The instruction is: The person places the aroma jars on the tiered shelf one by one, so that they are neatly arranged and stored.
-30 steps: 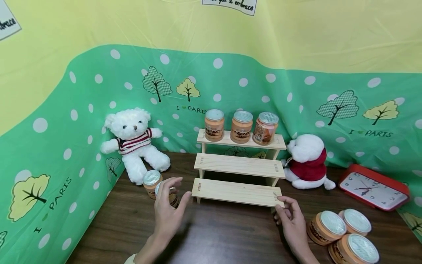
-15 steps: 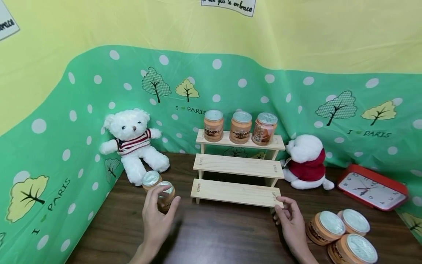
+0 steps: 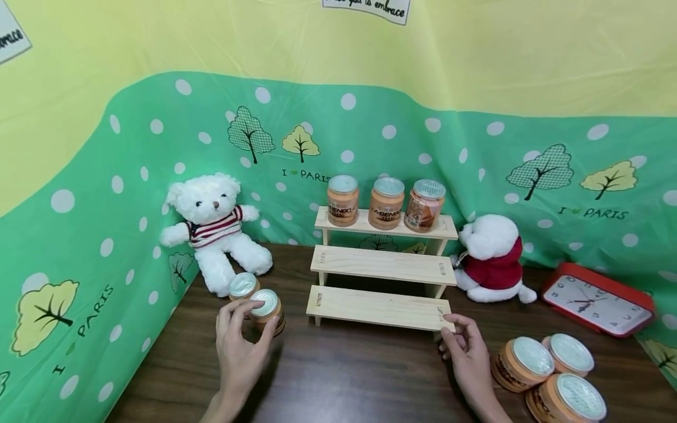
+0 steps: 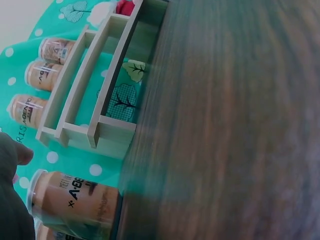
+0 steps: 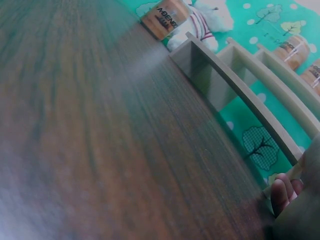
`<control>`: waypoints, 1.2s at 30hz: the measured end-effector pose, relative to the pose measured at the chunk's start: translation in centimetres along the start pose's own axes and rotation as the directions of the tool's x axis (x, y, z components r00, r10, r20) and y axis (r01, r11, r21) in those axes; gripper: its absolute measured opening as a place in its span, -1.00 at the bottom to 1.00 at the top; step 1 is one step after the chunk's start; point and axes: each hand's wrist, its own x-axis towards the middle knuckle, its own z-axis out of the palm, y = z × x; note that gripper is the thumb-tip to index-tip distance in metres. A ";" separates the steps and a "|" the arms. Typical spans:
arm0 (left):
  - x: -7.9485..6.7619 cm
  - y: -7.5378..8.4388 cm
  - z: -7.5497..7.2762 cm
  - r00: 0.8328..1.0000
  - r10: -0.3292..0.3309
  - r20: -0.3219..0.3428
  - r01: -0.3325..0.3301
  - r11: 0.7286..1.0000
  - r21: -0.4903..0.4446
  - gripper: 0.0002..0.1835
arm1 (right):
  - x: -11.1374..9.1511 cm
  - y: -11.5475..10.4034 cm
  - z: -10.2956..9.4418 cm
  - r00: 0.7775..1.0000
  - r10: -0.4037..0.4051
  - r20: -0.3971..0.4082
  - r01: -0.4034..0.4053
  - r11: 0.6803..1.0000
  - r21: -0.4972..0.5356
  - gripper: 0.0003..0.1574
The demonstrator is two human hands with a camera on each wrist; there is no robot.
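At the left of the table, my left hand point(image 3: 240, 341) is beside the nearer of two orange jars point(image 3: 267, 314) with pale lids. Its thumb and fingers are spread about the jar's near side, a fingertip right at the lid. In the left wrist view a gap shows between a fingertip point(image 4: 24, 154) and the labelled jar point(image 4: 75, 202). A second jar point(image 3: 244, 284) stands just behind. My right hand point(image 3: 465, 349) pinches the right end of the bottom step of a three-tier wooden rack point(image 3: 378, 306), its other fingers curled under. Three similar jars point(image 3: 386, 205) stand on the top step.
Several more things surround the rack: a white teddy bear point(image 3: 214, 229) at the left, a plush toy in a red top point(image 3: 492, 258) at its right, and a red clock point(image 3: 600, 302) farther right. Three jars point(image 3: 566, 396) cluster at the front right of the dark wooden table point(image 3: 338, 376).
My left hand has moved left and slightly down around the nearer jar, uncovering more of it. The right hand has kept its grip on the rack's bottom step.
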 end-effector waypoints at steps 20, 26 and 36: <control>-1.1 -2.2 0.9 0.987 -0.158 0.028 0.158 0.987 -0.002 -0.33 | 0.3 -0.1 0.0 1.000 0.000 -0.001 0.000 1.000 0.020 -0.64; -1.3 -2.0 0.9 0.995 -0.093 0.034 0.093 0.996 -0.006 -0.34 | 0.2 -0.1 0.1 1.000 0.000 -0.005 0.000 1.000 0.026 -0.64; -1.7 -1.8 1.0 0.993 -0.104 0.059 0.103 0.995 0.014 -0.23 | 0.2 0.1 0.0 1.000 0.002 -0.001 -0.002 1.000 0.030 -0.65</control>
